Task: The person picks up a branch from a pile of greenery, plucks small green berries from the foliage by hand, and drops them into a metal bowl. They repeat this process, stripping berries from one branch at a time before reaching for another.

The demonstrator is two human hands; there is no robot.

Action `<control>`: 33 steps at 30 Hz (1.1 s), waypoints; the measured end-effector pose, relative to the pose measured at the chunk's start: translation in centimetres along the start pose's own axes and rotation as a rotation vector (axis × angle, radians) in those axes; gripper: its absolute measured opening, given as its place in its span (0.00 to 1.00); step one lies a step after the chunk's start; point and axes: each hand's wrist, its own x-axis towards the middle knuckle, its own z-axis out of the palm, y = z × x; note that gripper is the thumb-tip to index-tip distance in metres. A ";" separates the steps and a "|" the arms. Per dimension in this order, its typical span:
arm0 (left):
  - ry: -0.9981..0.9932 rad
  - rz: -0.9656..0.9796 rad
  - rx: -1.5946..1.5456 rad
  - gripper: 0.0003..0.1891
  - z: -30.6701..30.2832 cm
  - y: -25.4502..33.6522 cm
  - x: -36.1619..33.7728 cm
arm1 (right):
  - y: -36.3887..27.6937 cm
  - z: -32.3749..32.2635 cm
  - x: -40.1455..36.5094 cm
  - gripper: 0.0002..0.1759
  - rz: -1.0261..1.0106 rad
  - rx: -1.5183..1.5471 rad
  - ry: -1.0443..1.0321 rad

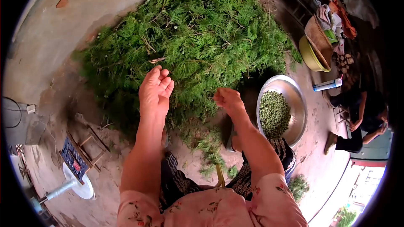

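My left hand [155,90] is palm up with loosely curled fingers apart and nothing visible in it. Just beyond its fingertips is a short brown piece, like a twig [157,60], against the greenery. My right hand [228,100] is closed, fingers pressed together, at the near edge of a large heap of leafy evergreen branches [202,38]; I cannot tell what it holds. Close to my right forearm stands a wide metal basin [298,120], tilted in this view, with many small green berry-like cones [274,113] inside.
Loose green sprigs [210,151] lie between my feet. A spray can [327,85], a yellow basin [310,54] and a wicker basket [318,38] are at the right. Another person [362,120] sits there. On the left are a small stool [90,147] and a white round base [80,183].
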 end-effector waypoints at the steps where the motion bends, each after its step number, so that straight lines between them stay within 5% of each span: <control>1: 0.001 -0.005 0.006 0.06 0.2 0.2 0.0 | 0.2 0.9 1.4 0.08 0.028 0.116 0.021; 6: 0.001 -0.077 -0.026 0.06 0.5 -0.4 -0.2 | 0.3 3.0 8.8 0.07 -0.183 -0.096 0.242; 8: 0.008 -0.112 -0.006 0.06 1.1 -0.7 -0.7 | 0.2 2.0 12.8 0.09 -0.897 -0.839 0.527; 10: 0.026 -0.058 0.069 0.05 2.1 -1.1 -1.5 | -4.3 3.2 11.7 0.20 -0.767 -1.006 0.532; 12: -0.111 -0.041 0.124 0.06 1.1 -1.5 -0.7 | -5.3 1.1 16.6 0.24 -0.840 -1.197 0.478; 15: -0.032 -0.085 0.018 0.06 2.2 -1.4 -0.9 | -7.3 -0.2 20.4 0.28 -0.982 -1.328 0.371; 16: -0.033 -0.105 0.025 0.07 2.2 -1.4 -0.8 | -7.9 0.6 20.9 0.27 -0.680 -1.155 0.310; 19: -0.023 -0.124 0.031 0.07 2.2 -1.2 -0.5 | -8.0 3.2 19.3 0.21 -0.821 -1.216 0.494; 21: -0.024 -0.131 0.015 0.07 1.8 -1.0 -0.3 | -9.8 5.7 16.0 0.13 -0.498 -1.334 0.246; 22: -0.020 -0.125 0.011 0.07 1.7 -0.8 -0.4 | -9.3 6.2 15.5 0.13 -0.501 -1.337 0.238; 26: 0.045 -0.069 0.033 0.08 1.8 0.0 -0.8 | -8.9 8.2 11.8 0.12 -0.674 -1.157 -0.012; 28: 0.083 -0.037 0.042 0.09 1.6 0.4 -0.9 | -10.0 9.6 7.2 0.12 -0.382 -0.738 -0.128; 33: 0.078 -0.021 0.120 0.19 0.9 0.6 -0.4 | -9.9 10.8 -1.4 0.11 -0.393 -0.569 -0.141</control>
